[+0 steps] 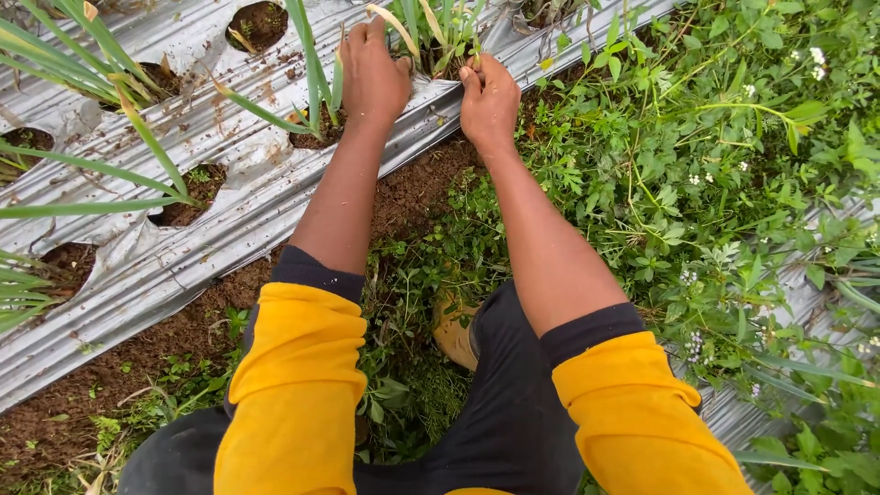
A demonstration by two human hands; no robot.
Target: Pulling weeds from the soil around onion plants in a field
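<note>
Weeds (446, 46) crowd the base of a leafy plant in a planting hole at the edge of the silver plastic mulch (183, 247), and both hands are on them. The left hand (371, 78) lies curled over the hole's near rim; the right hand (489, 99) pinches small green stems between closed fingers. Neighbouring holes (188, 192) look mostly bare soil around their plants, so weeding seems partly done, while the thick green growth (697, 165) to the right remains. Brown soil (119, 367) runs along the outdoor bed.
</note>
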